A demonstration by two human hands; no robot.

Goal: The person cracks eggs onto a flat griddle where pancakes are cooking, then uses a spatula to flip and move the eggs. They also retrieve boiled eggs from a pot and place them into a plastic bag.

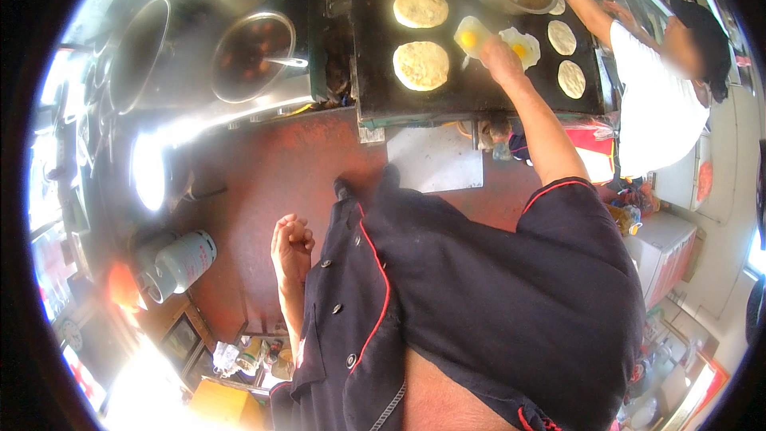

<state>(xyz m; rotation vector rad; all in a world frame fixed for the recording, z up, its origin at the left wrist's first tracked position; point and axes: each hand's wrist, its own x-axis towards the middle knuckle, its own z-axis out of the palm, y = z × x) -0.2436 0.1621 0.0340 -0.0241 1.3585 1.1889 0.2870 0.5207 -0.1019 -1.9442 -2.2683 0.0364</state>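
Note:
Over a black flat griddle (383, 105), my right hand (502, 63) reaches down with curled fingers beside two fried eggs. One egg (468, 38) lies just left of the fingers, and the other egg (519, 49) is partly behind them. Whether the hand grips anything is hidden. Round flatbreads lie on both sides of the eggs, among them a large flatbread (421, 66) on the left and a smaller flatbread (571, 79) on the right. Low at my side, away from the griddle, hangs my left hand (292, 239), its fingers loosely curled and nothing visible in them.
A metal bowl (508, 3) of brothy food rests on the griddle's far part. A co-worker (655, 90) at the right reaches an arm toward it. Left of the griddle is a pot (254, 57) of dark liquid with a metal utensil. Gas cylinders (185, 260) stand on the red floor.

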